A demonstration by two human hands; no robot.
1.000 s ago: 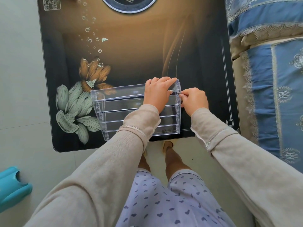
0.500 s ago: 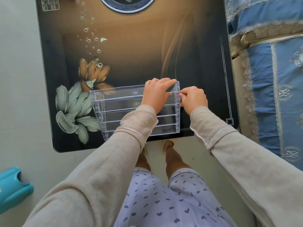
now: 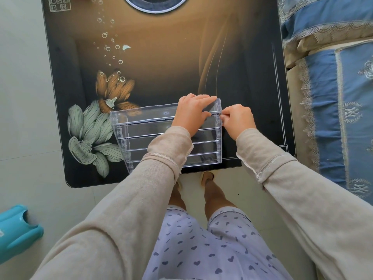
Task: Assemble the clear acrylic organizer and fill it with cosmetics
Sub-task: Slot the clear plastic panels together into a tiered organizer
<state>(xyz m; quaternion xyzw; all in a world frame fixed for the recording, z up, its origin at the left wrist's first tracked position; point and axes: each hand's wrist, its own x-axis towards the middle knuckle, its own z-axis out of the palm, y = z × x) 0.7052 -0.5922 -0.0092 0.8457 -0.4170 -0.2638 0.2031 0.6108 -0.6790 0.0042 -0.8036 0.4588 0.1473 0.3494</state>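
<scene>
The clear acrylic organizer [image 3: 145,136] stands on the dark table [image 3: 171,63] near its front edge, with several stepped tiers between two side walls. My left hand [image 3: 191,115] lies over its top right part, fingers reaching across the top tier and the thumb against the tier's front. My right hand [image 3: 238,120] is beside the right side wall, fingertips pinching the wall's upper edge. No cosmetics are in view.
The table has a flower print and a round inset [image 3: 155,5] at the far edge. A blue bedspread [image 3: 339,98] lies close on the right. A turquoise plastic object [image 3: 16,231] sits on the floor at the lower left. My legs stand below the table's front edge.
Both hands stay at the organizer's top right corner. My right fingers have closed in slightly on the side wall's edge. The organizer has not shifted.
</scene>
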